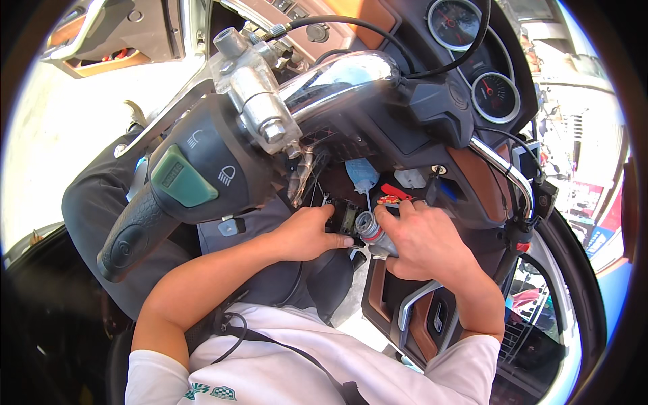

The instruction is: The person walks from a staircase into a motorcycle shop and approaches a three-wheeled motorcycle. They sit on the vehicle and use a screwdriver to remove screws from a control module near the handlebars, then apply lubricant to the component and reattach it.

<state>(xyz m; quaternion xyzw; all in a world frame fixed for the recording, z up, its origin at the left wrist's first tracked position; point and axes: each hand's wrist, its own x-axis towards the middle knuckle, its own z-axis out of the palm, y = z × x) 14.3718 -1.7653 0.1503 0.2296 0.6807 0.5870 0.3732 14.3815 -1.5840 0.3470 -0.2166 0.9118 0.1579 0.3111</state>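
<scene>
My left hand [312,233] is closed at the edge of a black part [345,219], with the thumb stretched along its near side and the fingertips hidden behind it. Close beside it, my right hand [428,239] grips a clear cylindrical thing [370,228] that looks like a bottle neck, with a round open end and a reddish ring. The cylinder leans toward the black part; whether the two touch, I cannot tell. Just beyond my right fingers lie a red strip [395,192] and a small red and yellow packet [388,200].
A handlebar grip [145,219] with a green switch panel [183,175] stands on the left. A chrome bar [341,74] crosses above my hands. Beyond are a blue face mask [362,173], a crumpled white piece [410,178] and round gauges [495,96]. A door panel [422,317] sits lower right.
</scene>
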